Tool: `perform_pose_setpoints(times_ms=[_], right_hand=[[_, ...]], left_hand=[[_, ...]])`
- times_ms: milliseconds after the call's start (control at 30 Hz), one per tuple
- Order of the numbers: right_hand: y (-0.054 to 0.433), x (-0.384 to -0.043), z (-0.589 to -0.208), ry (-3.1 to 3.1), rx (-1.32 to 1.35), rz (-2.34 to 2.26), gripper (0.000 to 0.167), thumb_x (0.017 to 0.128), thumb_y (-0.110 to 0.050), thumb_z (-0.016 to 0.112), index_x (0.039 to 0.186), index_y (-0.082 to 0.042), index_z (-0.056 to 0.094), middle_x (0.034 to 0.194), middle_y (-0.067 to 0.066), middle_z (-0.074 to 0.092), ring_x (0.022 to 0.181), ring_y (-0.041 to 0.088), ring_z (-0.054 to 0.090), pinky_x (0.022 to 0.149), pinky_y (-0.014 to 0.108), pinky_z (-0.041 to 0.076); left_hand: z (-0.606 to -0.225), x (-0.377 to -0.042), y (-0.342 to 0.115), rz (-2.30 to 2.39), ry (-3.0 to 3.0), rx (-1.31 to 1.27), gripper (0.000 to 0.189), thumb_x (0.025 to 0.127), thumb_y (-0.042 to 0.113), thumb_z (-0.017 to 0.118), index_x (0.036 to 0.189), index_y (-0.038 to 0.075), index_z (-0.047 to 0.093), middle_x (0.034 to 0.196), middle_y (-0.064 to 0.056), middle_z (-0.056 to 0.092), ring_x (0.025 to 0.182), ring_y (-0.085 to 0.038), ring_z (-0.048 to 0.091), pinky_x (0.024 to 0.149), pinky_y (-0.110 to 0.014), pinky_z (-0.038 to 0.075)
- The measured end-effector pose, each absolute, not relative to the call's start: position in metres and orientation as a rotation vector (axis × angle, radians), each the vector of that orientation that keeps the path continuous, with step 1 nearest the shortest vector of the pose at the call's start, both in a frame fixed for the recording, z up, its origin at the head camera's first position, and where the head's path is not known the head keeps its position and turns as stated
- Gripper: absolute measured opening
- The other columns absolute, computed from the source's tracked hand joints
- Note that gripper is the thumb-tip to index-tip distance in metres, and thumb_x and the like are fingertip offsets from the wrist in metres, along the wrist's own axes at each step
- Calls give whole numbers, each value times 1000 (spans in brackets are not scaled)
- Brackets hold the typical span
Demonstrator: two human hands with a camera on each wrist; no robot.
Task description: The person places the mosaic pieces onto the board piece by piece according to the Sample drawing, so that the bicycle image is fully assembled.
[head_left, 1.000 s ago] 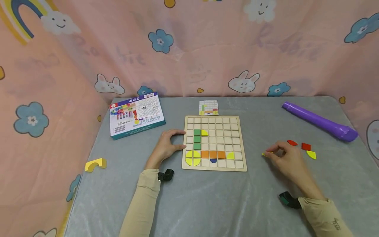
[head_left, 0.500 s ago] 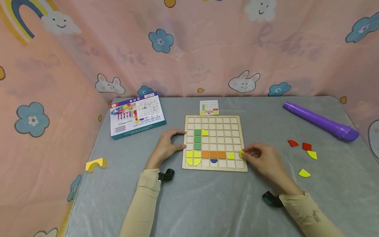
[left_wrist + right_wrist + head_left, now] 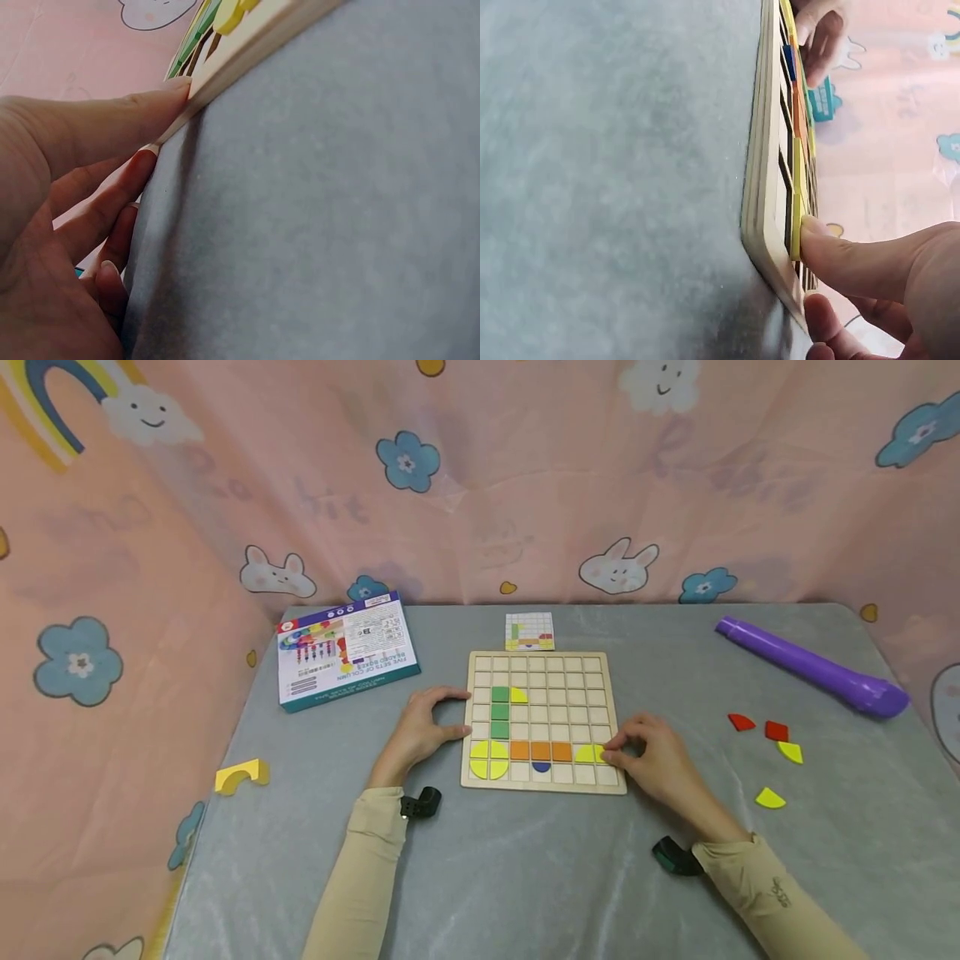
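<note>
At the right end of the wooden grid board (image 3: pixel 558 717), my right hand (image 3: pixel 660 764) holds a yellow quarter-circle tile (image 3: pixel 598 753) by thumb and fingers, beside another yellow tile (image 3: pixel 582 753). The right wrist view shows the thumb (image 3: pixel 855 259) on this tile, level with its neighbours, and the other fingers by the board's edge. My left hand (image 3: pixel 416 731) touches the board's left edge with thumb and fingertips. Orange squares (image 3: pixel 540 751), green squares (image 3: pixel 499 712), a blue half circle (image 3: pixel 541 767) and a yellow circle of quarters (image 3: pixel 488 760) lie in other cells.
Loose yellow quarter circles (image 3: pixel 770 798), a red square (image 3: pixel 777 731) and a red piece (image 3: pixel 742 722) lie to the right. Behind the board is a pattern card (image 3: pixel 529 632). A box (image 3: pixel 348 652), a yellow arch block (image 3: pixel 242 776) and a purple tube (image 3: pixel 810 667) stand around.
My right hand has carried a yellow quarter-circle tile leftward from the loose pieces onto the board's right end. My left hand stays at the left edge.
</note>
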State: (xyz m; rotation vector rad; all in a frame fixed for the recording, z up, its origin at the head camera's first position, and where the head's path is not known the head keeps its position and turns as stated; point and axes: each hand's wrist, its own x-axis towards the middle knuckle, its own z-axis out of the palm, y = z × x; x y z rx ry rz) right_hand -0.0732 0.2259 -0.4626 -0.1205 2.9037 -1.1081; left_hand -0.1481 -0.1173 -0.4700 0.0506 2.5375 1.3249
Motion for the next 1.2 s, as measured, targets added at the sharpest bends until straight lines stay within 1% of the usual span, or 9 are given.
perform_pose_setpoints(times_ms=[300, 467, 600, 700, 733, 867, 933, 1067, 1200], right_hand=[[246, -58, -471, 2977, -97, -1184, 14, 90, -13, 85, 98, -5, 77, 102, 14, 70, 91, 23, 56, 77, 26, 42], [285, -48, -471, 2951, -11, -1017, 27, 91, -18, 84, 110, -1, 75, 118, 25, 68, 102, 36, 60, 85, 42, 49], [320, -40, -472, 2991, -35, -948, 32, 85, -13, 89, 111, 0, 76, 119, 27, 69, 107, 42, 60, 86, 37, 46], [343, -33, -473, 3054, -29, -911, 35, 80, -12, 93, 109, -2, 77, 116, 25, 72, 105, 36, 60, 80, 26, 39], [350, -30, -473, 3059, -23, -908, 35, 78, -12, 93, 109, -2, 78, 114, 25, 72, 101, 26, 60, 78, 23, 37], [373, -18, -467, 2988, 40, -853, 40, 81, -18, 93, 114, -1, 77, 114, 25, 72, 95, 11, 55, 73, 22, 35], [383, -13, -464, 2948, 67, -823, 43, 82, -21, 93, 117, -1, 76, 113, 24, 71, 90, -2, 48, 70, 20, 35], [396, -3, -462, 2940, 106, -778, 41, 83, -16, 91, 117, -1, 75, 105, 20, 72, 82, -13, 42, 66, 19, 36], [398, 0, -463, 2979, 130, -757, 34, 83, -10, 90, 112, -1, 75, 95, 10, 71, 74, -12, 43, 62, 18, 37]], left_hand=[[-468, -147, -116, 1324, 2537, 41, 52, 86, 11, 89, 134, 22, 73, 154, -8, 57, 143, -32, 42, 125, -56, 32], [-469, -147, -116, 1319, 2544, 43, 51, 86, 11, 88, 134, 21, 72, 154, -8, 56, 144, -32, 42, 125, -56, 32], [-470, -147, -116, 1312, 2548, 47, 51, 87, 10, 88, 134, 21, 72, 155, -8, 57, 145, -31, 41, 126, -55, 31], [-470, -147, -117, 1314, 2550, 54, 51, 86, 11, 88, 134, 21, 72, 154, -7, 58, 145, -31, 41, 126, -55, 31], [-470, -147, -117, 1315, 2550, 56, 51, 86, 11, 88, 134, 21, 72, 154, -7, 58, 145, -31, 41, 126, -55, 31], [-471, -147, -116, 1325, 2544, 58, 51, 87, 10, 88, 134, 20, 72, 154, -7, 58, 146, -32, 41, 127, -54, 30], [-470, -147, -115, 1328, 2542, 63, 51, 87, 10, 88, 134, 19, 72, 154, -8, 58, 146, -32, 41, 127, -54, 30], [-469, -146, -115, 1328, 2545, 71, 51, 87, 10, 88, 135, 19, 72, 154, -8, 58, 146, -32, 41, 126, -54, 31], [-469, -147, -116, 1317, 2552, 71, 52, 87, 10, 88, 135, 19, 72, 154, -7, 58, 145, -32, 41, 126, -54, 31]])
